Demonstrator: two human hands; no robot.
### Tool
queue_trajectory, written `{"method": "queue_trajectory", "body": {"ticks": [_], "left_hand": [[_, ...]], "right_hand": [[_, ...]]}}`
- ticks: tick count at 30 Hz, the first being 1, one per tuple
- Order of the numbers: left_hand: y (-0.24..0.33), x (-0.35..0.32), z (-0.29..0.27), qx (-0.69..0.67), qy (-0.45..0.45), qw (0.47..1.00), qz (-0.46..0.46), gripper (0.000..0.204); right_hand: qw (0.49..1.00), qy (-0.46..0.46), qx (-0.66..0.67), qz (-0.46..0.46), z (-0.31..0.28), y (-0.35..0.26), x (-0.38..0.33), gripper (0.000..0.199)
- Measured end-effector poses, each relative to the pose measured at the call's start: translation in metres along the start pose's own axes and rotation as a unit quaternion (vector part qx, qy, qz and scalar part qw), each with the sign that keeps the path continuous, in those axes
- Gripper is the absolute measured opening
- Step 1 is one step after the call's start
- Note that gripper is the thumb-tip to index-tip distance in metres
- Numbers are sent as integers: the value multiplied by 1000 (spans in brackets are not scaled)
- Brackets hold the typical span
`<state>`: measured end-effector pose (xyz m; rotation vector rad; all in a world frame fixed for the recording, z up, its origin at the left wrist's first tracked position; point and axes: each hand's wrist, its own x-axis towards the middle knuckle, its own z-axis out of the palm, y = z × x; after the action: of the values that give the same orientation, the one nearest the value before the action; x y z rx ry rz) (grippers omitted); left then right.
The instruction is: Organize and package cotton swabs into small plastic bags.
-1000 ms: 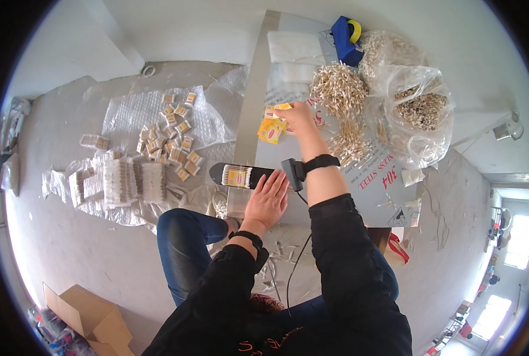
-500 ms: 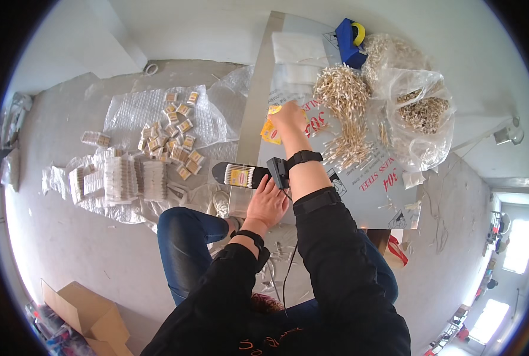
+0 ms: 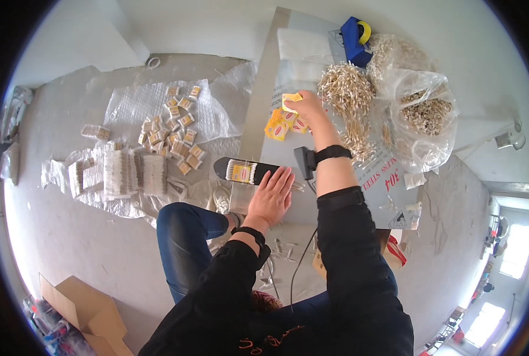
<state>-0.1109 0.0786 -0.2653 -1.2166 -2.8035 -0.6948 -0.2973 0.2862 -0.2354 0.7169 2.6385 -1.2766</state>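
The right hand is pinching one yellow packet above two more yellow packets at its seven o'clock, having lifted since earlier. The left hand is resting flat, released, touching one black sealer.

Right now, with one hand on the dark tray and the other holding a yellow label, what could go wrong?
1. The dark tray juts past the table edge; if the left hand lifts, it may tip off.
2. The right hand reaches close to the loose pile of pale sticks; its sleeve could sweep some away.
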Motion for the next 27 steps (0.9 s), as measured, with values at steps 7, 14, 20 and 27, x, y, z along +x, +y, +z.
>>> {"method": "queue_trajectory", "body": {"ticks": [7, 14, 20, 27], "left_hand": [[-2, -1, 5, -8, -13, 1000, -1, 54], [-2, -3, 3, -5, -13, 1000, -4, 53], [-2, -2, 6, -7, -1, 1000, -2, 53], [-3, -2, 5, -4, -1, 1000, 0, 52]], "right_hand": [[984, -101, -124, -84, -15, 7, 1, 48], [980, -45, -190, -31, 0, -3, -15, 46], [945, -65, -294, -129, 10, -4, -13, 50], [936, -99, -329, -81, 14, -20, -14, 50]]}}
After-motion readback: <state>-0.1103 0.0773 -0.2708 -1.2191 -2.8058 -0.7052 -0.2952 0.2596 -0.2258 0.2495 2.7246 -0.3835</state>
